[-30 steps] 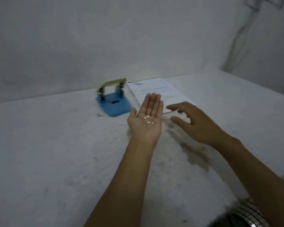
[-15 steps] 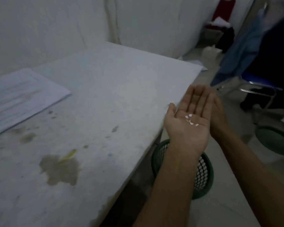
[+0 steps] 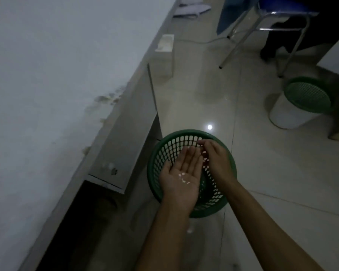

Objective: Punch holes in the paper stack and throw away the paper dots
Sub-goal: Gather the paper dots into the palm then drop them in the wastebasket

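Several small white paper dots (image 3: pixel 183 178) lie loose in the hollow of the left hand (image 3: pixel 181 176), which is held palm up and flat, its fingers (image 3: pixel 191 158) stretched out side by side and closed on nothing. The dots sit low on the palm, near the heel of the hand and well back from the fingertips; no finger touches or covers them. This hand hangs directly above the green mesh wastebasket (image 3: pixel 192 174) on the pale tiled floor (image 3: pixel 262 192), so the dots are over the basket's open mouth but not in it. Just beside it, the right hand (image 3: pixel 216 160) is held over the same basket with its back to the camera, fingers loosely curled and the thumb and forefinger drawn near each other close to the left fingertips; whether anything is pinched between them cannot be told in the dim light. The basket stands just beside the edge of the white table (image 3: pixel 47 94), next to its side panel. Farther off on the floor are a second green basket (image 3: pixel 307 96) seated in a white bin, and a metal-legged chair (image 3: pixel 266 22).
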